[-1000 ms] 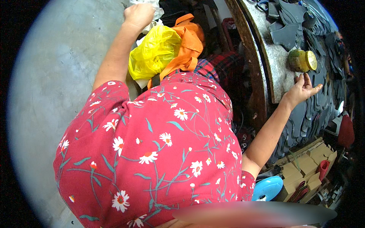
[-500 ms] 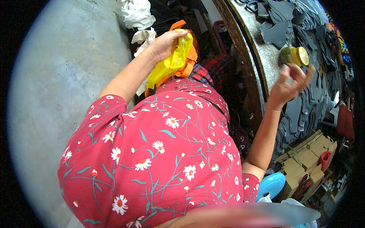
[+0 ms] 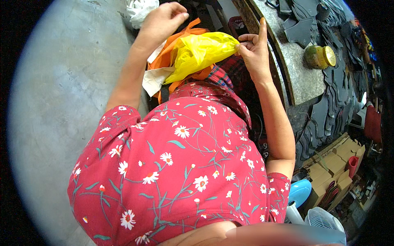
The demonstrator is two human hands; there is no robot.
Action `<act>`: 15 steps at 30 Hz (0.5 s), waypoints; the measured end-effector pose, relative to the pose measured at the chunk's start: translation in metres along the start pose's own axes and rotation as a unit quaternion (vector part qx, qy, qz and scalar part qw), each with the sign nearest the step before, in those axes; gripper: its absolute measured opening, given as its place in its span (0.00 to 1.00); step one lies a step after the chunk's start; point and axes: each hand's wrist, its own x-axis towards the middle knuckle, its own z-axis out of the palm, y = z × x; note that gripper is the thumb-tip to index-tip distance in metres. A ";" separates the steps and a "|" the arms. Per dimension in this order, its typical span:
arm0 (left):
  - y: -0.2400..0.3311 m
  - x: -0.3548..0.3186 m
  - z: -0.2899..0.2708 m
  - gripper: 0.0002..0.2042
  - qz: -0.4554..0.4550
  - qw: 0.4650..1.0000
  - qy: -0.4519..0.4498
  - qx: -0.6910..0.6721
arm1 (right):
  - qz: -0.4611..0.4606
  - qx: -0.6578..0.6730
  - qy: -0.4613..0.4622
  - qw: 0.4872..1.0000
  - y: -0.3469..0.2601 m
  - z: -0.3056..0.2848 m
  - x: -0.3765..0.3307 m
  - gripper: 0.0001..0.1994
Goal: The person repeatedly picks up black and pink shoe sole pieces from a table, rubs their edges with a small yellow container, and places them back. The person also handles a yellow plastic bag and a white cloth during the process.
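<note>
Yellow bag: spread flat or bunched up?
Bunched up: the yellow bag is creased into many folds and narrows to an end pinched by the right hand.

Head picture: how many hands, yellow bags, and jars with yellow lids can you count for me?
Hands: 2, the left hand and the right hand
Yellow bag: 1
Yellow-lidded jar: 1
Total: 4

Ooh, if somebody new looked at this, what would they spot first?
Probably the big red flowery shirt, filling the middle. Next comes the bright yellow plastic bag above it, pinched at its right end by the right hand, with orange fabric behind. At the upper right, a yellowish jar stands out on a grey tabletop.
</note>
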 end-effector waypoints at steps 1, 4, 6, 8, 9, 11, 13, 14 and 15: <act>0.001 -0.003 -0.008 0.13 0.056 0.996 0.037 -0.060 | 0.010 -0.012 0.009 1.000 0.002 -0.003 0.002 0.52; 0.000 -0.010 -0.028 0.11 0.071 0.963 -0.254 -0.049 | 0.016 0.003 0.022 1.000 0.005 -0.003 0.001 0.52; -0.001 -0.015 -0.007 0.10 0.042 0.886 -0.459 0.046 | 0.005 0.023 0.022 0.999 0.003 0.001 -0.002 0.51; -0.005 -0.026 0.034 0.18 -0.075 0.867 -0.486 -0.076 | 0.017 0.033 0.035 0.999 -0.005 0.004 -0.007 0.51; -0.004 -0.033 0.066 0.18 0.082 0.931 -0.322 -0.151 | -0.017 0.009 0.008 1.000 -0.010 0.008 -0.011 0.52; -0.013 -0.033 0.110 0.16 0.230 0.961 -0.111 -0.111 | -0.036 -0.029 -0.028 0.999 -0.023 0.016 -0.019 0.52; -0.030 -0.036 0.129 0.11 0.279 0.934 -0.033 0.220 | -0.046 -0.027 -0.065 0.996 -0.036 0.027 -0.026 0.53; -0.040 -0.039 0.130 0.09 0.308 0.936 0.036 0.165 | -0.068 -0.011 -0.083 0.994 -0.042 0.032 -0.026 0.53; -0.049 -0.038 0.127 0.09 0.309 0.936 0.067 0.156 | -0.060 -0.010 -0.099 0.993 -0.046 0.035 -0.027 0.53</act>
